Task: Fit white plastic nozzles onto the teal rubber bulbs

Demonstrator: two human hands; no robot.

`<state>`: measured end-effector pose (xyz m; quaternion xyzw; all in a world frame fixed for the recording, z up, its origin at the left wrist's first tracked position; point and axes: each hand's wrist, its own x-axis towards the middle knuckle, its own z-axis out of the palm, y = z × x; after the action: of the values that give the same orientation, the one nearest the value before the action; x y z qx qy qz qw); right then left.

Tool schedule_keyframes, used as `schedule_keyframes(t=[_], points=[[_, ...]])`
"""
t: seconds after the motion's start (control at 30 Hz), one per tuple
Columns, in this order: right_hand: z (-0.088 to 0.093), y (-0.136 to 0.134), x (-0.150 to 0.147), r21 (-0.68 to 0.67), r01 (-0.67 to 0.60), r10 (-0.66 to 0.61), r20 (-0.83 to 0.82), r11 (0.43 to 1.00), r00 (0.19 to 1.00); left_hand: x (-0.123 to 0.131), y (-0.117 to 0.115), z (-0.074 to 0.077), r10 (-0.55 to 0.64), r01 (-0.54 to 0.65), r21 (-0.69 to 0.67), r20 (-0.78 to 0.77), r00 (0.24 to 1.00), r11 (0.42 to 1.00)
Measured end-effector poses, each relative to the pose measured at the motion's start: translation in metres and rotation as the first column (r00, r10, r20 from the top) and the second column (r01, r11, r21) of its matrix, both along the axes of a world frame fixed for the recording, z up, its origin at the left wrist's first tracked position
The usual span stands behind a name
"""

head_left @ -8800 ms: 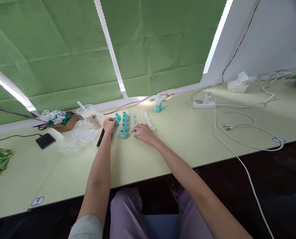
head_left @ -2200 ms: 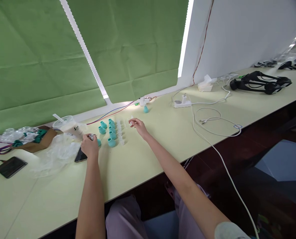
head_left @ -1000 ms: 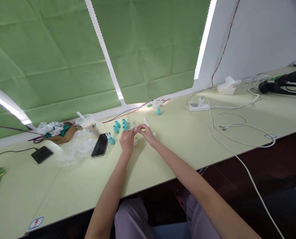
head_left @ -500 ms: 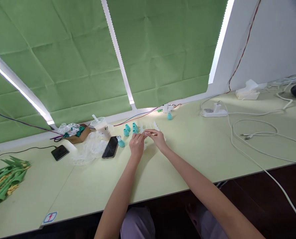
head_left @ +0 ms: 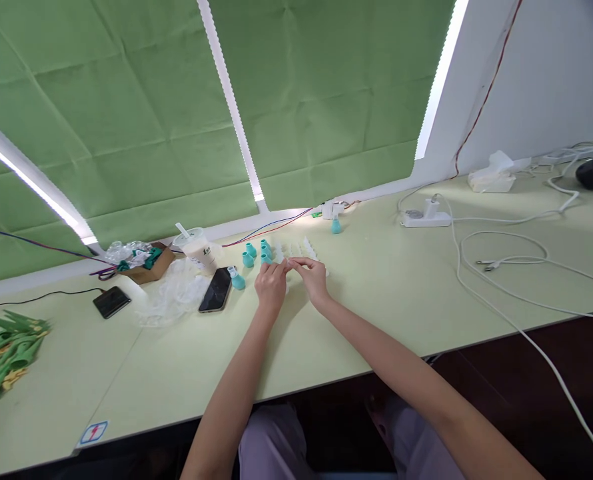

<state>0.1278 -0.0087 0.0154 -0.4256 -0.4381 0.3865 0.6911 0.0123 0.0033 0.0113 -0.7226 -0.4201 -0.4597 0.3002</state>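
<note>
Matt pale-green surface (head_left: 376,300) — smooth laminate look. Teal caps (head_left: 249,255) in smooth plastic; glossy black phone (head_left: 216,299); crinkled clear plastic film (head_left: 171,297).

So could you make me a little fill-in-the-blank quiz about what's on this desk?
1. The small bottle-shaped pieces behind the left hand are ____ in colour.
2. The phone lies with its dark screen facing ____.
3. The drink cup has a ____ sticking out of its lid.
4. The fingertips of the left hand and right hand meet above the ____.

Missing words: teal; up; straw; table
</note>
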Motion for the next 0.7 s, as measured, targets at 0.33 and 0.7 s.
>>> schedule_keyframes(t=[0.33,0.7], points=[[0.0017,0.0006,0.0022,-0.015,0.008,-0.008,-0.038,1.000,0.999,0.0020,-0.0025,0.0017,-0.031,0.032,-0.046,0.017,0.999,0.998],[0.0001,0.0036,0.0037,-0.018,-0.002,0.002,-0.028,1.000,1.000,0.0011,-0.0025,0.0026,-0.044,0.044,-0.059,0.000,0.999,0.997]])
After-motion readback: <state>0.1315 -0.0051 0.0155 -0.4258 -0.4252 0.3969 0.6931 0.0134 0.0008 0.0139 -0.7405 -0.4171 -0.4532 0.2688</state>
